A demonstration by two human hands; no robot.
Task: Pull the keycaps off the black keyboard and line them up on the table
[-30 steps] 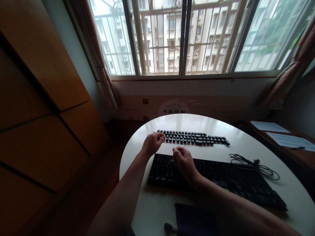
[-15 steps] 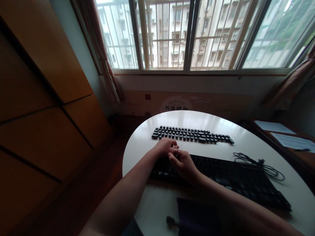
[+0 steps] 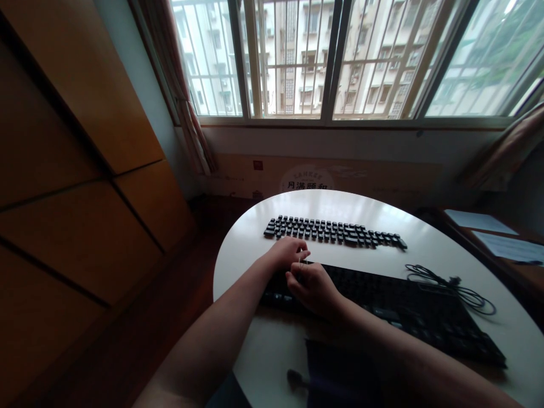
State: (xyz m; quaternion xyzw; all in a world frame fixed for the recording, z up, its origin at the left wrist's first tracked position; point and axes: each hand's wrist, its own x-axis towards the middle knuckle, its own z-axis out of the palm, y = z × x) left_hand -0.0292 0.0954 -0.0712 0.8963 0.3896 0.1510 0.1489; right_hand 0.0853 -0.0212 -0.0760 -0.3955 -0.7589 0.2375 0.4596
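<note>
A black keyboard (image 3: 408,311) lies across the white round table (image 3: 361,211). Behind it, several loose black keycaps (image 3: 335,231) are laid out in rows. My right hand (image 3: 312,288) is closed around a thin wire keycap puller (image 3: 302,262) over the keyboard's left end. My left hand (image 3: 289,253) rests at the keyboard's far left edge, its fingers curled and touching the puller's tip beside my right hand. What lies under the fingers is hidden.
A coiled black cable (image 3: 450,286) lies on the table at the right. A dark cloth (image 3: 335,371) and a small dark tool (image 3: 295,379) sit at the near edge. Wooden cabinets (image 3: 85,170) stand left, a side desk with papers (image 3: 501,241) right.
My left hand has drawn back from the keycap rows to the keyboard's left end and met my right hand, which has shifted slightly left with the puller.
</note>
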